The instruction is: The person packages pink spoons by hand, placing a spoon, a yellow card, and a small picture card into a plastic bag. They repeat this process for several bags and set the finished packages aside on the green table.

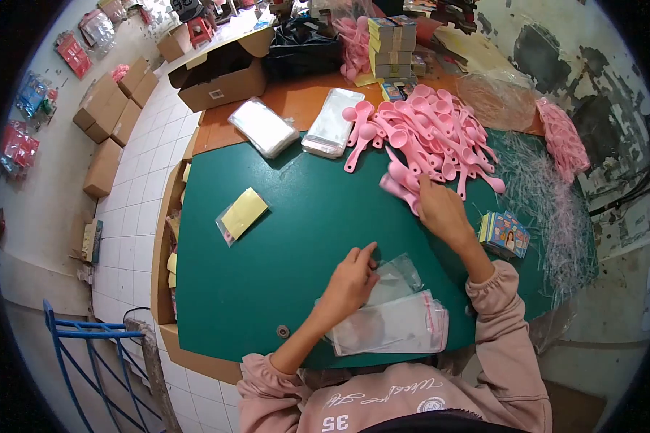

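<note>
My right hand [444, 213] is closed around a few pink spoons [401, 180] at the near edge of a large heap of pink spoons [433, 130]. The held spoons are slightly blurred. Lower on the green table, my left hand [350, 278] has its index finger stretched out and the other fingers partly curled. Beside and partly under it lies a loose clear plastic bag [399, 280]. A stack of clear bags with a pinkish sealing strip [393, 325] lies nearest my body. To the left rests a filled clear bag with a yellow card [244, 216].
Printed cards [505, 234] lie right of my forearm, near shredded clear plastic [545, 216]. Two packs of clear bags [263, 128] [332, 123] sit toward the back. Behind them stand an open cardboard box [224, 83] and banded card stacks [392, 47].
</note>
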Demonstrator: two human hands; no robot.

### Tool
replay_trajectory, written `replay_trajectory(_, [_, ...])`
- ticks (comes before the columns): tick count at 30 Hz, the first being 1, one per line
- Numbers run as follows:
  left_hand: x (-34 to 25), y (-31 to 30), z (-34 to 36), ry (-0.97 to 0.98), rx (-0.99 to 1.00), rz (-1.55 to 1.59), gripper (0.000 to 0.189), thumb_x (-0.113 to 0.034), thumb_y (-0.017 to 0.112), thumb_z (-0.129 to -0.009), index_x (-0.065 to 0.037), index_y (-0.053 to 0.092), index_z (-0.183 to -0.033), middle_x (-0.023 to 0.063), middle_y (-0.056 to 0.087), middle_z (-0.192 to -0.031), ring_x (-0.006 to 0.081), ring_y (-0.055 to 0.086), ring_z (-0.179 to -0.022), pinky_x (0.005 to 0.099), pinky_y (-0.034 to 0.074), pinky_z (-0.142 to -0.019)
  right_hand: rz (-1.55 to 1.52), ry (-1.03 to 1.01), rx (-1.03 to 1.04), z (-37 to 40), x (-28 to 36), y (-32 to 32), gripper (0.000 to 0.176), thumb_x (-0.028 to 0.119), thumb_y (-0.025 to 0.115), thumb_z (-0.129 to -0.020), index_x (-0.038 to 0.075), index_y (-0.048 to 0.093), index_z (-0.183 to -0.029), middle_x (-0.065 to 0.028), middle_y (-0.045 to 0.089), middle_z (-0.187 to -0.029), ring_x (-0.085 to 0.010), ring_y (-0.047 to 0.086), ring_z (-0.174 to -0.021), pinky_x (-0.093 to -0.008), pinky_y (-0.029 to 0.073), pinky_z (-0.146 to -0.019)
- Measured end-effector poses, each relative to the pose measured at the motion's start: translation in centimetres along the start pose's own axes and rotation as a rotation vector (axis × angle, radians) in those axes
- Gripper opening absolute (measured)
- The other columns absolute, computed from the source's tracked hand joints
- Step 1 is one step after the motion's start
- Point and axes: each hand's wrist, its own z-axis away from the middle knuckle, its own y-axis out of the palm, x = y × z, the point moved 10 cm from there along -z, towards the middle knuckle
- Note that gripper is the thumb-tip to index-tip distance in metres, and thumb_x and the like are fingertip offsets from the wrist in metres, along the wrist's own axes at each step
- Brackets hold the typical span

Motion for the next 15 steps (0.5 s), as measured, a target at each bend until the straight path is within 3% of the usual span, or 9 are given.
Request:
replay_trajectory(1, [0.2,-0.2,-0.3,-0.024,0.046,0.068,0.046,-0.003,0.066,-0.069,-0.002,0.052,-0.113,0.0079,0.052,-0.08,0.0186,0.054,-0.068,0.0291,0.045,-0.064,0.005,0.0,-0.001,0.8,-0.6,-0.5,0.028,0.017,0.061,-0.072,0.003,0.048,-0.092,-0.0162,0.061,-0.077,-0.0333,0.06,-0.073,-0.0445,0.045,-0.063])
replay_trajectory(3, [0.3,-0.9,-0.7,-0.05,0.091,0.112,0.042,-0.003,0.064,-0.069,-0.004,0.054,-0.111,0.0062,0.051,-0.079,0.0169,0.053,-0.068,0.0274,0.044,-0.063,-0.246,0.012,0.111,2.0,-1.5,-0.4,0.027,0.013,0.057,-0.072,0.0,0.049,-0.095,-0.0168,0.06,-0.071,-0.0337,0.06,-0.067,-0.0397,0.045,-0.058])
replay_trajectory(5, [0.8,-0.9,-1.1,-0.108,0.136,0.159,0.03,-0.004,0.061,-0.07,-0.006,0.06,-0.1,0.0024,0.052,-0.078,0.0131,0.052,-0.068,0.023,0.042,-0.062,-0.347,0.045,0.172,2.4,-2.3,-0.4,0.027,0.015,0.057,-0.072,0.0,0.053,-0.093,-0.0185,0.06,-0.073,-0.0336,0.06,-0.07,-0.0419,0.046,-0.062])
replay_trajectory(8, [0.5,-2.0,-1.8,0.0,0.046,0.195,0.021,-0.006,0.057,-0.071,-0.003,0.06,-0.092,0.0061,0.051,-0.076,0.0151,0.052,-0.069,0.026,0.045,-0.064,-0.506,0.087,0.226,3.1,-2.4,-0.5,0.026,0.02,0.058,-0.071,0.0,0.061,-0.089,-0.0172,0.06,-0.079,-0.0325,0.059,-0.076,-0.0419,0.046,-0.07])
replay_trajectory(10, [0.8,-1.8,-2.0,0.019,0.037,0.304,0.019,-0.009,0.059,-0.076,-0.005,0.058,-0.094,0.007,0.054,-0.082,0.0142,0.056,-0.072,0.026,0.047,-0.068,-0.136,0.022,-0.008,3.3,-1.8,-2.9,0.025,0.022,0.06,-0.074,0.002,0.06,-0.089,-0.0141,0.059,-0.084,-0.0313,0.057,-0.081,-0.0399,0.045,-0.073])
replay_trajectory(12, [3.0,0.1,-1.5,-0.3,0.172,0.739,0.021,-0.014,0.058,-0.085,-0.006,0.052,-0.103,0.0054,0.059,-0.09,0.0119,0.058,-0.079,0.0259,0.046,-0.072,-0.223,0.015,-0.072,2.3,-0.5,-3.4,0.023,0.022,0.06,-0.075,0.003,0.06,-0.088,-0.0135,0.058,-0.086,-0.0309,0.057,-0.082,-0.0392,0.044,-0.074])
replay_trajectory(15, [2.8,0.1,-1.6,-0.352,0.222,0.598,0.028,-0.014,0.055,-0.087,-0.005,0.046,-0.113,0.0061,0.061,-0.086,0.0121,0.058,-0.079,0.0248,0.046,-0.071,-0.258,-0.01,-0.141,0.4,0.2,-2.1,0.02,0.022,0.06,-0.078,0.004,0.06,-0.086,-0.0136,0.057,-0.087,-0.0313,0.056,-0.083,-0.0393,0.044,-0.073])
